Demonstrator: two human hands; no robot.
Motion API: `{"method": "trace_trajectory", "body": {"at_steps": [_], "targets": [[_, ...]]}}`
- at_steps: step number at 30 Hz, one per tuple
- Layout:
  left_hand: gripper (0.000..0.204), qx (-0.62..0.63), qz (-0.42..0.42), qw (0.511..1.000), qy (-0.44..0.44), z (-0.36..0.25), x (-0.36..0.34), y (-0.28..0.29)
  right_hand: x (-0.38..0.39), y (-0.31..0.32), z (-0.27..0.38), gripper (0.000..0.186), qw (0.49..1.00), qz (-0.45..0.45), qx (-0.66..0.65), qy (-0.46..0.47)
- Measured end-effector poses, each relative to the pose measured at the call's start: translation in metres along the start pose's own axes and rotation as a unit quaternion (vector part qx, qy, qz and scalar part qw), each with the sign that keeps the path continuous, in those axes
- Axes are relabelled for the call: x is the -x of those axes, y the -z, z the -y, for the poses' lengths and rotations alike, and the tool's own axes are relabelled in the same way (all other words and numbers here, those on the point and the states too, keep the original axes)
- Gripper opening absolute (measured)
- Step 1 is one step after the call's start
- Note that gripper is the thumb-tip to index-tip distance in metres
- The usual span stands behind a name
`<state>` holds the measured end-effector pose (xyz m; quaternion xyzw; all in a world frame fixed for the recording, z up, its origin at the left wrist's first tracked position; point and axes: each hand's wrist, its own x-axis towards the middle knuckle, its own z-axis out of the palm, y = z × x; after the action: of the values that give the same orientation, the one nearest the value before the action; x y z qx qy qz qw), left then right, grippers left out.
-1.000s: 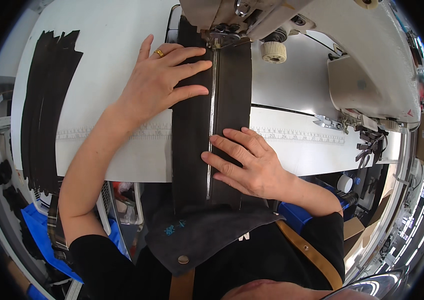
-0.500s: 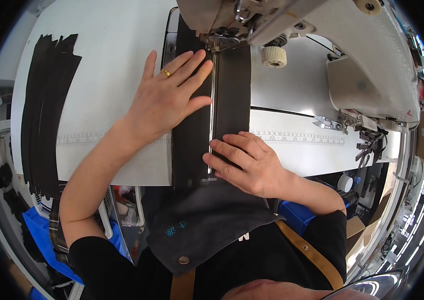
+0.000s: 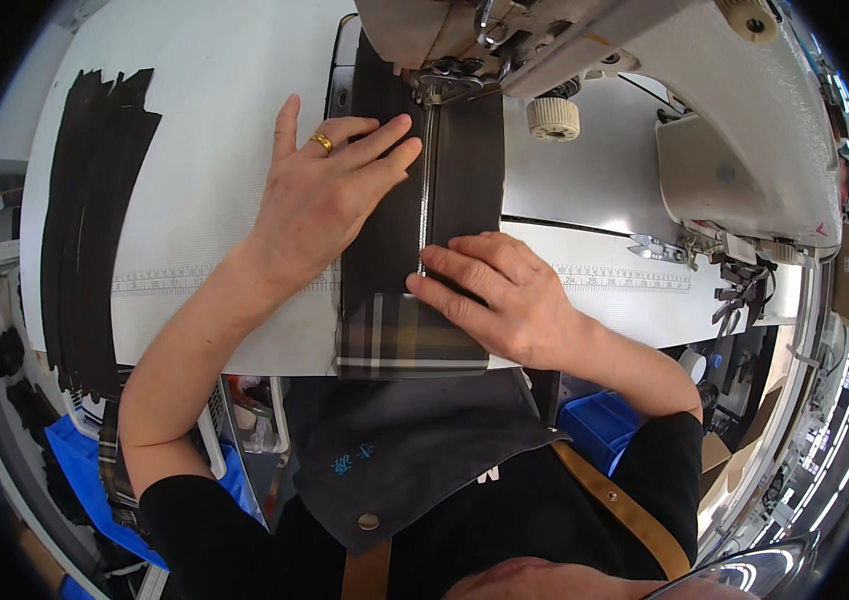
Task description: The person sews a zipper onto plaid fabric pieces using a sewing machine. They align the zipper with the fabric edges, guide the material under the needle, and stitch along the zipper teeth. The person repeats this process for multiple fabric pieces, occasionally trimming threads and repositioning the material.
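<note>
A long dark strip of cloth [image 3: 470, 180] lies flat on the white table [image 3: 210, 130], and its far end goes in under the head of the sewing machine [image 3: 735, 70]. A silver zipper [image 3: 426, 190] runs down its middle, from the presser foot [image 3: 432, 98] to the right fingers. The near end of the strip shows a plaid part [image 3: 390, 335] with pale and tan bars, close to the table's edge.

The left hand [image 3: 335, 180] has its fingers spread apart, and two tips rest on the cloth just left of the zipper. Its little finger sticks out over the table. The right hand [image 3: 505, 300] lies lower down, with bent fingers reaching over to the zipper. Its thumb is hidden, so I cannot tell if it pinches the cloth or just presses on it.

It looks like the step in hand is sewing along the zipper. The next move seems to call for flat, smooth cloth, a straight zipper under the foot, and fingertips kept away from the needle.

Off to the left lies a pile of dark strips [image 3: 95, 230] with ragged ends, and a printed ruler [image 3: 170, 279] crosses the table between that pile and the cloth
</note>
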<state>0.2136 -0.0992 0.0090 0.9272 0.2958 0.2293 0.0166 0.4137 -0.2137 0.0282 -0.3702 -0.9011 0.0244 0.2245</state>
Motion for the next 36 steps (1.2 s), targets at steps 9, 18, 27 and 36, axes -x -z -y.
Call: {"method": "trace_trajectory", "body": {"at_steps": [9,18,27,36], "targets": [[0.039,-0.012,-0.007,1.000,0.016,-0.008,-0.002,-0.001,-0.012,-0.003,-0.023,0.038,1.000,-0.019,0.016,-0.006],[0.040,-0.011,-0.002,1.000,-0.003,-0.006,-0.002,0.000,-0.024,-0.003,-0.044,0.038,0.999,-0.036,0.028,-0.018],[0.030,0.018,-0.016,1.000,-0.013,-0.004,-0.002,0.002,-0.035,-0.005,-0.069,0.042,0.999,-0.032,0.018,-0.035],[0.031,0.003,-0.039,0.999,0.004,-0.005,-0.010,0.002,-0.036,-0.002,-0.073,0.027,0.986,-0.082,-0.039,-0.143]]}}
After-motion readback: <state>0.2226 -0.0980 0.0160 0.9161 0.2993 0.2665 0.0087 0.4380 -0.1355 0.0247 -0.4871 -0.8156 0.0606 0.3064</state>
